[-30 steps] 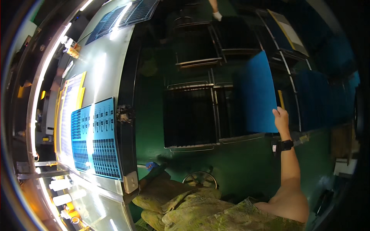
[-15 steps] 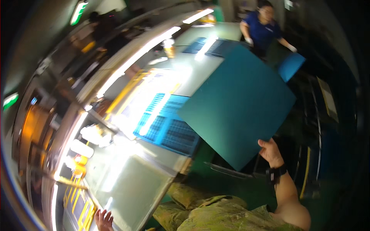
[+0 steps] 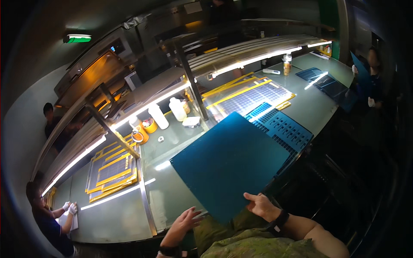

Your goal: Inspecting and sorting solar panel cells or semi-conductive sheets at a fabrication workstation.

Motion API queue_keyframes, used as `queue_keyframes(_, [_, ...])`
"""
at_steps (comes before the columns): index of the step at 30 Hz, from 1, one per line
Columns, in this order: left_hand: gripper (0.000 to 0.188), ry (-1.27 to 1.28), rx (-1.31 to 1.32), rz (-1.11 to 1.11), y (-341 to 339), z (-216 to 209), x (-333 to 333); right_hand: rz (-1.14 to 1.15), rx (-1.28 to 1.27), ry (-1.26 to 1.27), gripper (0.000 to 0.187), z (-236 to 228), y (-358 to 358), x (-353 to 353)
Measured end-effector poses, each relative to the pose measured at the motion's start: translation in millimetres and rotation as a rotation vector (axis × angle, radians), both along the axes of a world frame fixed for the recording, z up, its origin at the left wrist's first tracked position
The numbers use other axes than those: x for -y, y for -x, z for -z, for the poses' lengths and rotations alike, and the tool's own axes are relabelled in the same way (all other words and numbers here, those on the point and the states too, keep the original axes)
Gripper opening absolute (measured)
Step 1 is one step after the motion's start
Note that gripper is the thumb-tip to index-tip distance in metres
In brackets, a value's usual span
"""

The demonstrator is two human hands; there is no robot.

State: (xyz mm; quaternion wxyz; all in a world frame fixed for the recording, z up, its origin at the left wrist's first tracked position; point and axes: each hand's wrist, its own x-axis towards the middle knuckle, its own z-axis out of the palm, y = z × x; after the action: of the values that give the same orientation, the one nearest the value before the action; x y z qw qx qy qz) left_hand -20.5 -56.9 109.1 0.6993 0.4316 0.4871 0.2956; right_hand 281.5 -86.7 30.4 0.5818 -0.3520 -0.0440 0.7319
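Observation:
My right hand (image 3: 260, 205) grips the near edge of a large teal-blue flat sheet (image 3: 230, 162), holding it just above the glass-topped light table (image 3: 172, 195). My left hand (image 3: 186, 220) hovers with spread fingers beside the sheet's lower left corner, holding nothing. Beyond the sheet lie blue perforated panels (image 3: 282, 129) with rows of small cut-outs, partly covered by it.
White bottles (image 3: 158, 116), tape rolls (image 3: 137, 136) and a small white pad (image 3: 190, 122) stand near the table's posts. Yellow-framed panels (image 3: 112, 171) lie at left. A person in white gloves (image 3: 47, 217) works at the lower left; another person (image 3: 373, 77) stands far right.
My view has swung from the dark racks to the lit table. My right hand has carried the blue sheet down over the table, and my left hand has come up near it.

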Motion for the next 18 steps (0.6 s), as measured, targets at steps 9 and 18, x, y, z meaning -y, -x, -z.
queue_keyframes(9, [0.024,0.026,0.028,-0.304,37,74,-32,-0.772,0.321,-0.334,0.026,-4,30,2])
queue_keyframes(18, [0.022,0.009,-0.156,-0.217,87,62,-43,0.165,2.046,-0.602,0.022,-28,-152,-11])
